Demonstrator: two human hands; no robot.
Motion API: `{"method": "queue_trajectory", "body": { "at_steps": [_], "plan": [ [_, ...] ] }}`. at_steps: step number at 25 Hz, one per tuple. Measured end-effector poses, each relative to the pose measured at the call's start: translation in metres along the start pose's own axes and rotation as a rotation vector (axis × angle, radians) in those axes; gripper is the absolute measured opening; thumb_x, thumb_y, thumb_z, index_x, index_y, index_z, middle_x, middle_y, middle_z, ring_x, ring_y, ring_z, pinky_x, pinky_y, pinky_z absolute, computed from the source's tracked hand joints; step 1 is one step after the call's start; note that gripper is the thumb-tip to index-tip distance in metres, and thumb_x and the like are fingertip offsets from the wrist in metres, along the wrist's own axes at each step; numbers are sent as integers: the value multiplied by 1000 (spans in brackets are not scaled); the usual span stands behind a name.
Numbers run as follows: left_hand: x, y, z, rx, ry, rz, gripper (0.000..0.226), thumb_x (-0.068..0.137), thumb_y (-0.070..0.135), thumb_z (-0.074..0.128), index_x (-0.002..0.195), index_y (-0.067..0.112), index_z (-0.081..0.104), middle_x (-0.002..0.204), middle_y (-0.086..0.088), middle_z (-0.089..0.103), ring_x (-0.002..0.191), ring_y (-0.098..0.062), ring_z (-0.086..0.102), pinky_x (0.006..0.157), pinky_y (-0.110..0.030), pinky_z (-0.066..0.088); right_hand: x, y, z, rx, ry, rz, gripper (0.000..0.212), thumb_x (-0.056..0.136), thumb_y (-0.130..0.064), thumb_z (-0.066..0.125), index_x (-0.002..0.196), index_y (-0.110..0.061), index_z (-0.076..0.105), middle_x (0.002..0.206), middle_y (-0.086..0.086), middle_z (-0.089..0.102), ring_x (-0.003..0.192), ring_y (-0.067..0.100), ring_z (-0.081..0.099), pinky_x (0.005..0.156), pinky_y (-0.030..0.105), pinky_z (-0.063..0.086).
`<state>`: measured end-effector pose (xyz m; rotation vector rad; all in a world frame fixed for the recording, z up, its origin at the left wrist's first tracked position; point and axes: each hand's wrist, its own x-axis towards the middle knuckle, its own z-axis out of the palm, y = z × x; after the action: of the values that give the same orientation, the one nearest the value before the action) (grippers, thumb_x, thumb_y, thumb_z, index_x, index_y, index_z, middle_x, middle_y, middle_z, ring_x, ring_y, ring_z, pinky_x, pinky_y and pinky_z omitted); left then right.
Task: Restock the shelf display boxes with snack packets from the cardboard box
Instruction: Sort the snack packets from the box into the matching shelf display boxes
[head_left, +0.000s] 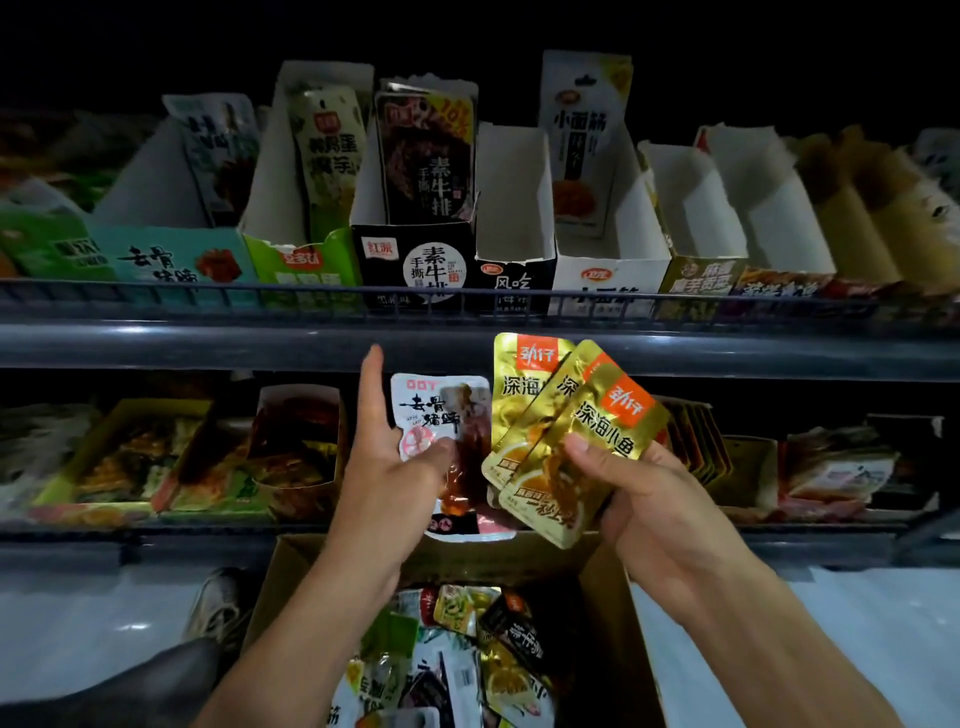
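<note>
Head view. The left hand (395, 467) holds a white packet (441, 415) in front of the lower shelf: the thumb pinches its lower face, while the index finger points straight up, clear of the packet. The packet stands upright, long axis vertical, printed top edge uppermost, its lower end just above the far rim of the cardboard box (618, 623).

The right hand (639, 499) grips a fan of three gold packets (571, 431), thumb pressed across the front packet, remaining fingers behind. The rear packet stands nearly vertical; the two in front lean progressively to the right, orange label ends uppermost. The fan's left edge is touching or just beside the white packet; which one cannot be told.

The cardboard box sits open below both forearms, holding a loose mix of snack packets (467, 654) lying at varied angles.

On the upper shelf (208, 343), a row of display boxes stands behind a wire rail. The black display box (415, 260) holds an upright dark packet; the neighbouring narrow box (514, 208) shows only bare white walls. The teal display box (171, 260) at left carries lettering matching the white packet.

A shoe (218, 603) rests on the floor left of the cardboard box.
</note>
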<state>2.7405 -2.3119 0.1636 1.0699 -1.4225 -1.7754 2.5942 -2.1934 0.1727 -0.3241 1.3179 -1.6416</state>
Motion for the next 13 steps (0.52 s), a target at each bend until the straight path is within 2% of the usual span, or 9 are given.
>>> {"method": "queue_trajectory", "body": {
  "at_steps": [1,3,4,5,7,8,10,11,13],
  "plan": [
    [-1,0,0,9,1,-2,68,96,0,56,140,50,44,125,12,65,111,-4,64,95,-31,50,-1,1,1,-18,-12,2,44,75,-11,72,118,-8,64,111,14,73,102,29,71,91,48,53],
    [1,-2,0,-109,-39,-70,35,96,13,56,128,24,65,124,-12,69,112,-27,67,103,-49,48,-4,5,5,-81,-47,14,42,73,-12,73,115,-9,65,110,13,73,101,29,71,93,49,52],
    [1,0,0,-160,-88,-102,31,94,25,58,119,13,70,118,-18,71,110,-34,68,104,-53,47,-5,7,7,-106,-59,14,41,73,-12,74,113,-10,65,109,13,74,101,29,71,93,49,52],
    [0,0,-1,-181,-136,-111,41,90,38,62,115,7,72,114,-19,72,108,-36,68,104,-54,47,-5,8,8,-117,-57,7,41,73,-13,74,112,-10,65,107,12,74,100,29,71,92,48,52],
    [-1,-1,-2,-138,-190,-78,59,78,54,73,114,8,72,114,-15,73,110,-34,68,103,-54,47,-5,5,7,-125,-39,-19,39,74,-12,72,113,-10,65,106,12,75,98,29,72,90,48,54],
    [-2,-1,-2,-67,-193,-25,52,77,52,76,110,12,75,111,-12,74,109,-30,69,102,-51,48,-5,2,7,-147,-46,-37,37,77,-13,71,114,-10,65,107,12,74,99,28,72,90,48,53],
    [-2,-3,-1,10,-128,47,16,88,27,70,95,16,79,98,-7,78,98,-25,72,93,-41,54,-4,-2,4,-181,-62,-54,32,83,-16,68,114,-10,66,108,11,74,101,27,71,89,47,53],
    [-2,-3,0,0,-99,45,15,92,18,65,90,16,80,93,-6,78,93,-23,74,90,-38,55,-3,-3,2,-182,-57,-61,31,84,-17,66,114,-10,66,108,11,74,101,27,71,88,46,53],
    [-5,1,3,-18,-124,36,21,95,16,59,86,17,78,89,-1,79,89,-13,74,92,-31,54,-3,-5,0,-194,-59,-93,32,85,-22,64,116,-13,64,108,8,74,102,25,71,88,44,54]
  ]
}}
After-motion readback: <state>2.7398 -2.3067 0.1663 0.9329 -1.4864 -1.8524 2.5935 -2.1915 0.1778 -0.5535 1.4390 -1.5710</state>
